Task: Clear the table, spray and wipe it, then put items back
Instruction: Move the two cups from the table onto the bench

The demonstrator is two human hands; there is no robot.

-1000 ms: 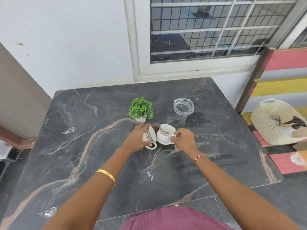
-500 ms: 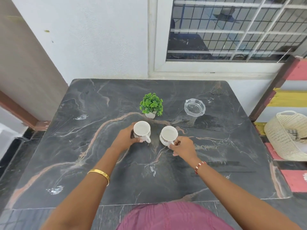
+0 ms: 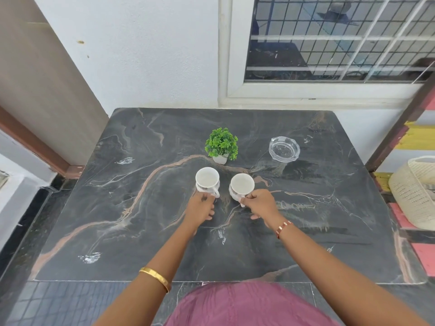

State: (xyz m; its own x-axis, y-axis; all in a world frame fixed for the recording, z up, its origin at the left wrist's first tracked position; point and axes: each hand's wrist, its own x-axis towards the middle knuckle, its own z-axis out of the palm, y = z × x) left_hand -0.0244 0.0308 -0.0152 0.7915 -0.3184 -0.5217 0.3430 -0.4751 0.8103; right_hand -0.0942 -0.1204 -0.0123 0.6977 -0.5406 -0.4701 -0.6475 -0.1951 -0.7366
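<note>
Two white cups with a patterned band stand upright side by side on the dark marble table. My left hand rests just in front of the left cup, its thumb and forefinger at the cup's handle. My right hand pinches the handle of the right cup. Both cups look empty inside. Behind them stand a small green plant in a white pot and, to its right, a clear glass ashtray.
A woven cream basket sits off the table's right edge on a red and yellow bench. A white wall and a barred window run behind the table. Dark tiled floor shows at the lower left.
The cups were tilted in my hands a second ago and now stand upright on the table. My left hand slid from the cup's side back to its handle.
</note>
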